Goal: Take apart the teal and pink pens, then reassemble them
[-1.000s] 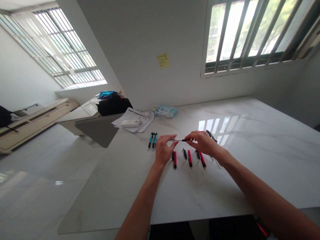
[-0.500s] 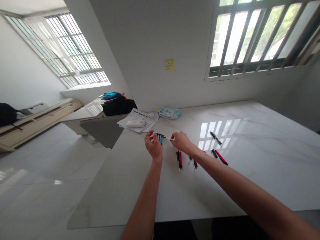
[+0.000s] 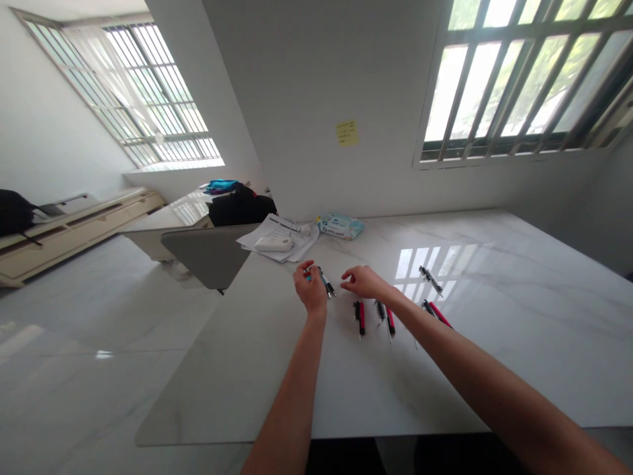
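Note:
On the white marbled table, my left hand (image 3: 310, 287) is curled at a small group of pens (image 3: 326, 284), closed on something I cannot make out beneath the fingers. To its right my right hand (image 3: 363, 282) hovers with fingers apart and nothing between them. Nearer the front lie a red and black pen pair (image 3: 362, 319) and another red and black group (image 3: 390, 321). Further right, a red pen (image 3: 439, 314) lies beside a dark one, partly behind my right forearm. Dark and clear pen parts (image 3: 430, 280) rest behind them.
Papers (image 3: 257, 237) with a white device (image 3: 273, 244) on top lie at the table's back left. Beside them is a light blue wipes packet (image 3: 342, 226). A grey chair (image 3: 205, 254) and a black bag (image 3: 242, 206) are beyond the left edge.
My right hand has let go of the white and black pen, which now lies beside the others at my left hand. The camera view has shifted slightly.

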Demonstrator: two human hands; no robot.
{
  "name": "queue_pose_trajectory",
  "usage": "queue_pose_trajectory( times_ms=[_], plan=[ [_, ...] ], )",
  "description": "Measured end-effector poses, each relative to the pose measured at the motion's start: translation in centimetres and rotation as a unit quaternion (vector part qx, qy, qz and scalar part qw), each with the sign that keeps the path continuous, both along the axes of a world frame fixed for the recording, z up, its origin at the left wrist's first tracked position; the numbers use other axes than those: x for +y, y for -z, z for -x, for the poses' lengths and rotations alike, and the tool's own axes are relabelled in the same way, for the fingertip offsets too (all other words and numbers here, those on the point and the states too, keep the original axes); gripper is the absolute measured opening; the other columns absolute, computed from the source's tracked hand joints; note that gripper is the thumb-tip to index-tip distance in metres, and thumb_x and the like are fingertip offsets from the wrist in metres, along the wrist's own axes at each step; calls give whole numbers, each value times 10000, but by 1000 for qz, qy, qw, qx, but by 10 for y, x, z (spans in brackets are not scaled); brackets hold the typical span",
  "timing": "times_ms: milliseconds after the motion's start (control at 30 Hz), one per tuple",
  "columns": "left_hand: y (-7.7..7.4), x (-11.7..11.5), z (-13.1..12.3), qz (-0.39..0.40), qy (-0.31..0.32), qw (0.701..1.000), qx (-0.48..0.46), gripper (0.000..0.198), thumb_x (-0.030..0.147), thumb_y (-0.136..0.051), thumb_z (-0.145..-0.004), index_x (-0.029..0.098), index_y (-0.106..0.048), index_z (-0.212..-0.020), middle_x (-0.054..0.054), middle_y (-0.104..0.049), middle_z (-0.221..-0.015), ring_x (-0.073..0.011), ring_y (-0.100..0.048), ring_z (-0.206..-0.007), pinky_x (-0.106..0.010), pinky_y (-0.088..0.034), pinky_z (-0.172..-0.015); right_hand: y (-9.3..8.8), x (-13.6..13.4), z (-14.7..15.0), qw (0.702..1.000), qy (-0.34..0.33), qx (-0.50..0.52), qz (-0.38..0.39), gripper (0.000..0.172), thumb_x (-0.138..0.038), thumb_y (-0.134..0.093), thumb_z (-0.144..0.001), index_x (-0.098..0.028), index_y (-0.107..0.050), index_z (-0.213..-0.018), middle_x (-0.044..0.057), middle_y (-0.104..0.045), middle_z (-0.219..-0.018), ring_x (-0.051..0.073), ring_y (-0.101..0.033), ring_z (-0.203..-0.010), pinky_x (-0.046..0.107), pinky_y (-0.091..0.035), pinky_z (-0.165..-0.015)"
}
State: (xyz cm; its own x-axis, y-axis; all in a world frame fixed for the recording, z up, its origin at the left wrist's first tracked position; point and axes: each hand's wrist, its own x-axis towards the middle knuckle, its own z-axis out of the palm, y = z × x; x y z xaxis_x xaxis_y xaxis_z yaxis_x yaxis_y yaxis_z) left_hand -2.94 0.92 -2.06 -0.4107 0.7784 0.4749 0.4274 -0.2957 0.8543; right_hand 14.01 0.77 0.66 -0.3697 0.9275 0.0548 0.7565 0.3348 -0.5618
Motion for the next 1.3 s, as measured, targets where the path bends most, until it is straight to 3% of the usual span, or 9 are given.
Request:
queue_pose_trajectory(
  times_ms=[100, 200, 333, 400, 533, 767, 933, 1067, 1300],
  plan=[
    [-8, -3, -9, 35, -75, 996, -33, 202, 276, -530, -909, 191, -672, -1024, -67, -671, -1051, -174, -639, -879, -295, -520, -820, 0, -1, -66, 998, -13, 52, -14, 260, -281, -676, -921, -200, -758, -1155, 42, -789, -885, 190, -732, -814, 279, -540, -787],
    [-18, -6, -6, 66, -75, 991, 85, 235, 257, -574, -887, 206, -685, -1087, -88, -670, -1152, -223, -635, -1023, -372, -488, -993, 5, -6, -142, 992, 31, 115, -45, 278, -342, -642, -914, -229, -757, -1141, 35, -783, -890, 191, -727, -784, 301, -561, -748],
    [-19, -9, 9, 170, -137, 947, 234, 533, 393, -610, -904, 169, -565, -1385, -175, -590, -1401, -348, -522, -1307, -485, -403, -1108, 22, -17, -224, 976, 132, 142, -101, 359, -347, -620, -883, -247, -715, -1215, 63, -771, -1010, 232, -722, -912, 380, -596, -818],
    [-16, -10, 13, 237, -134, 920, 282, 703, 507, -586, -916, 126, -466, -1495, -226, -538, -1466, -400, -487, -1344, -526, -396, -1102, 32, -22, -247, 976, 132, 138, -108, 586, -296, -635, -834, -280, -571, -1417, 81, -724, -1234, 265, -693, -1049, 405, -596, -832],
    [-7, -12, 9, 292, -106, 879, 362, 898, 662, -524, -903, 98, -348, -1579, -260, -496, -1507, -450, -431, -1392, -560, -354, -1123, 49, -23, -256, 986, 94, 117, -67, 813, -234, -633, -789, -310, -379, -1558, 94, -637, -1395, 269, -661, -1123, 376, -586, -826],
    [-3, -9, -5, 266, -71, 858, 433, 850, 520, -562, -888, 105, -326, -1592, -218, -533, -1496, -413, -447, -1386, -531, -363, -1130, 53, -16, -242, 991, 79, 86, -72, 798, -190, -650, -765, -299, -442, -1527, 69, -691, -1286, 257, -649, -1068, 399, -538, -923],
    [-5, -7, -9, 259, -57, 857, 441, 778, 430, -533, -902, 97, -352, -1581, -202, -602, -1428, -402, -486, -1340, -529, -405, -1093, 55, -14, -246, 987, 95, 97, -85, 733, -162, -651, -770, -301, -514, -1476, 53, -709, -1244, 232, -649, -995, 374, -534, -913],
    [-7, -8, -10, 246, -55, 867, 431, 791, 455, -567, -900, 128, -351, -1587, -199, -559, -1478, -412, -483, -1346, -552, -420, -1082, 56, -12, -248, 985, 95, 118, -84, 682, -184, -657, -792, -308, -538, -1452, 45, -720, -1207, 231, -646, -1003, 366, -536, -893],
    [-15, -12, -25, 153, -22, 894, 420, 678, 418, -604, -924, 225, -441, -1552, -135, -529, -1518, -351, -454, -1388, -509, -401, -1136, 52, -11, -246, 990, 70, 107, -61, 824, -124, -656, -735, -292, -465, -1519, 61, -663, -1340, 247, -620, -1098, 376, -507, -971]
  ],
)
